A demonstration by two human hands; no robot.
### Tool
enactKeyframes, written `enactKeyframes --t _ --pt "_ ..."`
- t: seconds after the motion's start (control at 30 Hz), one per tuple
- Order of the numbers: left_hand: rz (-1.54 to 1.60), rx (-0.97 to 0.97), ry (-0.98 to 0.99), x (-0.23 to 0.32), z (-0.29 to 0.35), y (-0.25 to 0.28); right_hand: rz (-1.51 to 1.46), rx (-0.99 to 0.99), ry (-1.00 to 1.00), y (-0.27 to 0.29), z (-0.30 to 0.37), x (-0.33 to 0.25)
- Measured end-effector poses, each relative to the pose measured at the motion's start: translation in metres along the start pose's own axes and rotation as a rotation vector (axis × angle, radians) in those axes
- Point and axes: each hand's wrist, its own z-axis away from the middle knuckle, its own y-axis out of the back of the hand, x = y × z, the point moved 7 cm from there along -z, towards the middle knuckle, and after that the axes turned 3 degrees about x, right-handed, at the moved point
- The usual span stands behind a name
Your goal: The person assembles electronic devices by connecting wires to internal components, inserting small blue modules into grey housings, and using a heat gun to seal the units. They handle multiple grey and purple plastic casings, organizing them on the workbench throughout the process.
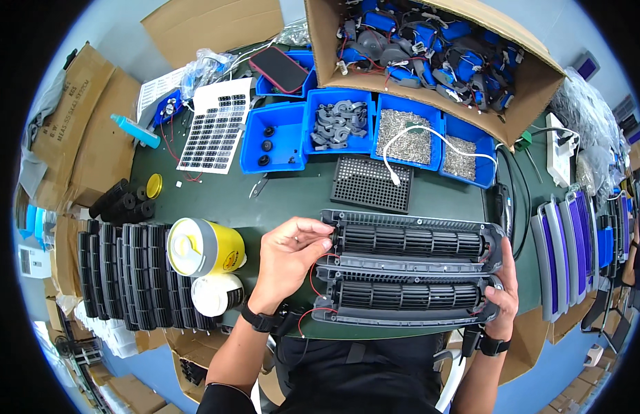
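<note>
1. The left hand [285,257] is at the left end of the upper fan housing [410,265]; its thumb and index finger lie close together there, but I cannot tell whether they pinch a small part.
2. The right hand [503,303] is clamped on the right end of the lower fan housing [403,319], thumb on top, with a finger stretched up along the upper one's right end.
3. Both grey housings lie side by side, lengthwise across the near edge of the green tabletop [292,193], each with a black ribbed fan roller [410,241] inside.
4. Thin red wires [312,277] curl out at their left ends.
5. Just beyond the upper housing lies a black perforated tray [372,185], a white cable [391,169] reaching over its far edge.
6. Behind it stand blue bins: one with grey plastic brackets [339,124], two with small metal pieces [403,136], one with a few black round parts [267,145].
7. A cardboard box [534,65] of blue-wrapped parts [468,65] stands farther back.
8. To the left, a yellow-and-white tub [227,247] stands beside rows of black rollers [133,276].
</note>
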Motion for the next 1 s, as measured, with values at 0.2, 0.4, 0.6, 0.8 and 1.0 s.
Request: enactKeyframes --t 0.2,0.4,0.6,0.8,1.0 --pt "-0.027 -0.012 0.005 0.000 -0.001 0.000 -0.030 0.010 0.010 -0.005 -0.002 -0.001" --pt "-0.022 -0.039 0.019 0.002 -0.003 -0.001 -0.016 -0.006 0.014 -0.004 -0.001 -0.001" --pt "-0.033 -0.059 0.021 0.003 -0.001 -0.003 -0.043 -0.003 0.018 -0.008 0.000 -0.003" --pt "-0.068 0.010 -0.002 0.003 0.004 0.003 -0.045 0.005 0.029 -0.005 0.000 -0.004" --pt "-0.097 -0.022 0.031 0.008 0.044 0.001 -0.061 -0.002 0.041 -0.004 -0.001 -0.001"
